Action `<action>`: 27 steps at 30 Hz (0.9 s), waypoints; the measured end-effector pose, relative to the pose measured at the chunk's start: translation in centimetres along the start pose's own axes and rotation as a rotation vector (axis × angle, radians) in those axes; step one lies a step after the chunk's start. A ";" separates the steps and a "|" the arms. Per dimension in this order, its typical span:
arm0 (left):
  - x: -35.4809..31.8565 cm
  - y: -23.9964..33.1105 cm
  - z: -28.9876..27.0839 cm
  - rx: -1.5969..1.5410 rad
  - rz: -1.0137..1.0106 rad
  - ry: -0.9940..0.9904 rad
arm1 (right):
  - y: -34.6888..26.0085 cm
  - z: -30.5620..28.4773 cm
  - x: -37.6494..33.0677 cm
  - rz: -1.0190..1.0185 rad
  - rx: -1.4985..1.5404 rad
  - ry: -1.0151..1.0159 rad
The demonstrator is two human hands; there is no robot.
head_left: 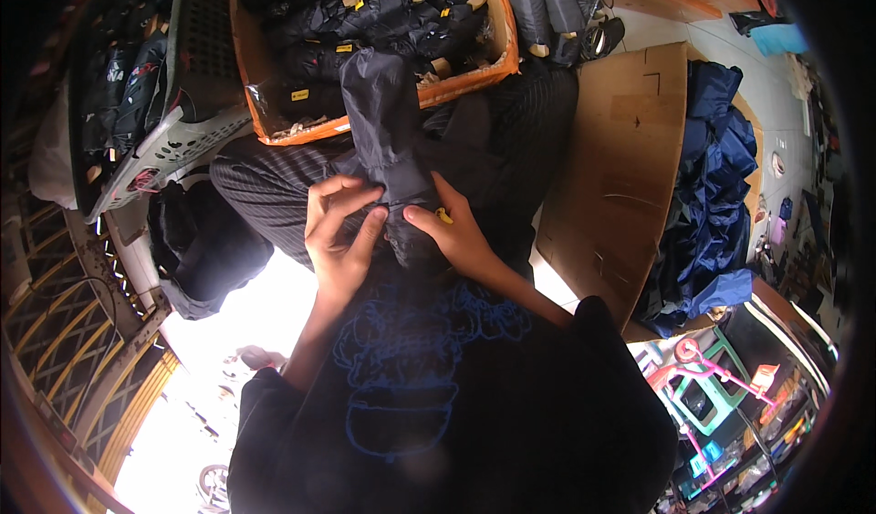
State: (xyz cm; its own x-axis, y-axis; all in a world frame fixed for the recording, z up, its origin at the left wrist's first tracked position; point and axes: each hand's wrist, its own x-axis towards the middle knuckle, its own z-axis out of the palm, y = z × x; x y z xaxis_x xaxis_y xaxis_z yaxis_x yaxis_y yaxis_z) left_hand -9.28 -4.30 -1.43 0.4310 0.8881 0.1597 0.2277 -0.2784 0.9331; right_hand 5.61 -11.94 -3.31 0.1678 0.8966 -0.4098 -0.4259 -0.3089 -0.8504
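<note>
A black folding umbrella [376, 103] stands over my lap, its thin cloth bunched and its puffed upper end pointing away from me. My left hand [338, 236] grips it from the left, fingers curled and thumb against the cloth. From the right, my right hand [459, 233] holds the same bundle, thumb pressed on the front and its other fingers hidden behind. A small yellow tag [444, 215] shows beside the right thumb. The umbrella's lower end lies in shadow against my dark shirt.
Ahead is an orange-rimmed crate [301, 131] of black umbrellas with pale handle ends. A grey perforated basket [173, 153] stands left, with black cloth [205, 249] nearer me. To the right, a cardboard box [611, 176] holds blue cloth bundles [716, 176]. A green stool [721, 377] stands behind it.
</note>
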 end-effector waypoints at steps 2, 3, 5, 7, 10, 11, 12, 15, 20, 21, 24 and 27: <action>-0.1 0.1 0.0 0.016 0.016 -0.028 | 0.2 0.0 0.0 -0.036 0.008 0.002; -0.3 0.2 0.0 0.028 0.017 -0.030 | 0.3 -0.1 0.0 -0.047 0.018 -0.011; -0.7 0.5 0.1 0.051 0.020 -0.036 | 0.6 -0.2 0.0 -0.070 0.036 -0.038; -1.3 -0.6 0.4 0.004 0.060 -0.018 | 0.7 -0.3 -0.3 -0.062 0.089 -0.042; -1.5 -1.4 2.2 -0.412 -0.034 0.089 | 0.2 -0.5 -0.6 -0.008 0.076 -0.101; -1.8 -1.4 2.1 -0.490 -0.126 0.063 | 0.0 -0.6 -0.6 0.017 0.057 -0.129; -2.1 -1.4 1.8 -0.565 -0.217 0.032 | 0.0 -0.9 -0.6 0.045 0.081 -0.146; -2.6 -1.9 1.5 -0.579 -0.286 0.003 | 0.5 -1.7 -0.6 0.137 0.183 -0.193; -2.5 -1.9 1.5 -0.361 -0.107 -0.005 | -0.4 -2.1 -1.0 0.119 0.078 -0.202; -2.4 -1.7 1.5 -0.367 -0.110 -0.013 | -0.4 -2.2 -1.1 0.112 0.070 -0.198; -2.1 -1.4 1.6 -0.355 -0.081 -0.050 | -0.3 -2.4 -1.3 0.143 0.069 -0.190; -1.9 -1.6 1.5 -0.325 0.006 -0.079 | -0.9 -2.2 -1.0 0.240 0.128 -0.213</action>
State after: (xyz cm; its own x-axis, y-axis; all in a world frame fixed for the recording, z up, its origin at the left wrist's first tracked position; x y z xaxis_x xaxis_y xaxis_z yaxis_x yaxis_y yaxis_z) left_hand -9.12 -6.11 -3.70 0.5010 0.8519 0.1522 -0.0603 -0.1411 0.9882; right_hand 7.75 -13.29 -2.86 -0.1349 0.8534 -0.5035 -0.5408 -0.4892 -0.6843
